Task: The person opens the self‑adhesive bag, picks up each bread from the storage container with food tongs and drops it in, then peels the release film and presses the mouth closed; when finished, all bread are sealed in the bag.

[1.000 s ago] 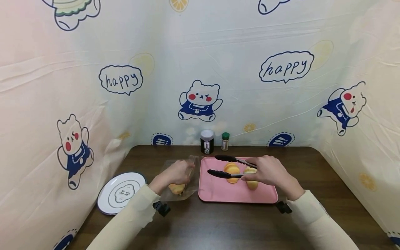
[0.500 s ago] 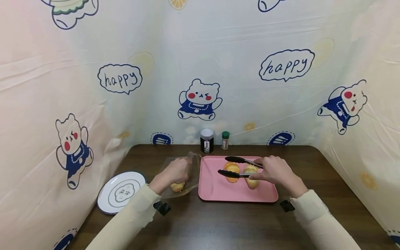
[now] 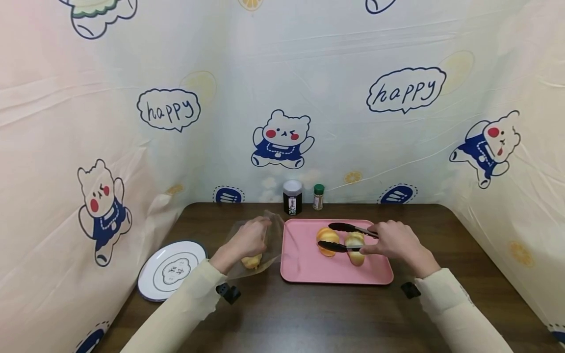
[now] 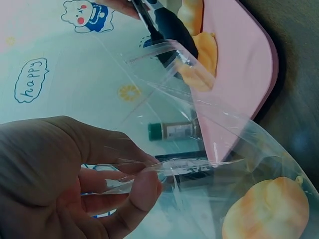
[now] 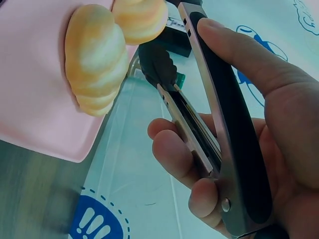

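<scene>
My left hand (image 3: 247,240) pinches the rim of a clear plastic bag (image 4: 249,134) between thumb and fingers, left of the pink tray (image 3: 309,276). Inside the bag lies a golden bread roll (image 4: 269,209). My right hand (image 3: 394,245) grips a pair of tongs (image 5: 237,144) with black tips, its thumb on one arm and its fingers round the other. The tong tips stand spread apart with nothing between them, above the tray. Beneath them on the tray are a round orange-tinted bread (image 3: 327,235) and a longer ridged bread (image 5: 94,59).
A white plate (image 3: 149,277) with a dark rim stands at the left of the brown table (image 3: 282,318). Behind the tray are a dark jar with a pale lid (image 3: 293,198) and a green-capped shaker (image 3: 318,197). A printed cloth (image 3: 335,98) encloses the back and sides.
My right hand has moved the tongs to the right, from the tray's left part to over the two breads. My left hand has risen slightly with the bag's rim.
</scene>
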`<action>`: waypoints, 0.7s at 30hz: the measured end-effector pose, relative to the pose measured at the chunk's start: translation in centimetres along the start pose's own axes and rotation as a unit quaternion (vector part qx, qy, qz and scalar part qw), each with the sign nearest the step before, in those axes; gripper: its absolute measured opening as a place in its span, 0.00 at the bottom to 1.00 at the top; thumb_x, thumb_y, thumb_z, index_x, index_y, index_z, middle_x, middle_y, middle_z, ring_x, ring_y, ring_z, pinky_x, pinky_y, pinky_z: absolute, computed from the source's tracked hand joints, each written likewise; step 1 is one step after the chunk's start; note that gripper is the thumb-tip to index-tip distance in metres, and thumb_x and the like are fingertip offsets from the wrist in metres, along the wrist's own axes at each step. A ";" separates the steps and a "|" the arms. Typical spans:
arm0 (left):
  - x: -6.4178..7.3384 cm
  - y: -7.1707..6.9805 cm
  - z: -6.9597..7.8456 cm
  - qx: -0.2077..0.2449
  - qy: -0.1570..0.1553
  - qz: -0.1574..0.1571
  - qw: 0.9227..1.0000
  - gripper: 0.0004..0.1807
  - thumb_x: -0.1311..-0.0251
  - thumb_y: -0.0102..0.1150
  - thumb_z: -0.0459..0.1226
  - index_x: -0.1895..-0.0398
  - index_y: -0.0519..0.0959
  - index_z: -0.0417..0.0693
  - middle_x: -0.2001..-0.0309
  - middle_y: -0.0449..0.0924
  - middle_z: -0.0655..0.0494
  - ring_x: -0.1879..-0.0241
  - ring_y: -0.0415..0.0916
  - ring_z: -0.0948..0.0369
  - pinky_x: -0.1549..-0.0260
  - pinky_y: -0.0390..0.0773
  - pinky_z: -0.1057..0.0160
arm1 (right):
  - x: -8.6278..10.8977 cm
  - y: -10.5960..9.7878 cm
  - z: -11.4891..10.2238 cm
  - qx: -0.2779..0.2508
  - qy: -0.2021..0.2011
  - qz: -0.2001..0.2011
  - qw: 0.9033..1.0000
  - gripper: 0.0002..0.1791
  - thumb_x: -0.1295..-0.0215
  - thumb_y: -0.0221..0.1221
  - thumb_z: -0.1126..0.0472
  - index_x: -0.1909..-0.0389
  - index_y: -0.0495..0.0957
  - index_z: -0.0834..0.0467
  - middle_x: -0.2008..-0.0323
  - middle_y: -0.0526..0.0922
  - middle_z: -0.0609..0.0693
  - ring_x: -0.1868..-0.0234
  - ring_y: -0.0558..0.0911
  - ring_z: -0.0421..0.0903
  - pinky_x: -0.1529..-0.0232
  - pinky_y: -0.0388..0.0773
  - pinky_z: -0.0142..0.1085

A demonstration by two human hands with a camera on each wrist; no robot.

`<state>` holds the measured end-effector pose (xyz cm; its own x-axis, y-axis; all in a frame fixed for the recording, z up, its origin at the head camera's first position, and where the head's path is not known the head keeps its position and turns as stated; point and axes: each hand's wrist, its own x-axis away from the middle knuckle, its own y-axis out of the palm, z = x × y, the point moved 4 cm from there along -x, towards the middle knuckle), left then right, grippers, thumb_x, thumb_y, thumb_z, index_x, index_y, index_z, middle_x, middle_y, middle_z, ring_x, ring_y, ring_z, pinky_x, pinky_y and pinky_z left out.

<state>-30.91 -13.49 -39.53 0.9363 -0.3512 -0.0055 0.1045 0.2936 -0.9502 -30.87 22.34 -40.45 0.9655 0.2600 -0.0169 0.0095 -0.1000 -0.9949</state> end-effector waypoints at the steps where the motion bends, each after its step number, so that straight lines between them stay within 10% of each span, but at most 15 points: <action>1: 0.0 0.0 0.0 0.005 -0.005 0.002 1.000 0.31 0.48 0.59 0.25 0.36 0.75 0.37 0.32 0.71 0.40 0.40 0.76 0.47 0.53 0.82 0.54 | 0.0 0.0 0.0 -0.001 0.002 -0.004 1.000 0.43 0.54 0.68 0.27 0.47 0.84 0.57 0.59 0.88 0.56 0.70 0.77 0.47 0.69 0.80 0.46; 11: 0.0 -0.1 -0.2 0.037 -0.030 0.005 0.999 0.31 0.49 0.63 0.27 0.37 0.77 0.41 0.33 0.72 0.42 0.55 0.77 0.54 0.72 0.74 0.64 | 0.1 0.1 -0.1 0.003 0.006 -0.011 1.000 0.42 0.55 0.70 0.29 0.48 0.84 0.58 0.59 0.87 0.56 0.68 0.77 0.47 0.66 0.81 0.47; 21: 0.1 0.1 -0.5 0.036 -0.027 -0.003 0.999 0.36 0.51 0.67 0.28 0.33 0.73 0.41 0.29 0.68 0.42 0.33 0.71 0.45 0.43 0.79 0.46 | 0.1 0.3 -0.4 0.006 0.006 -0.015 1.000 0.37 0.54 0.71 0.32 0.52 0.85 0.57 0.66 0.85 0.51 0.71 0.74 0.46 0.69 0.77 0.41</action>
<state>-30.99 -13.93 -39.77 0.9519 -0.3059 0.0183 0.1322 0.3559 -0.9251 -30.72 21.97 -40.68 0.9676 0.2521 0.0139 0.0356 -0.0816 -0.9960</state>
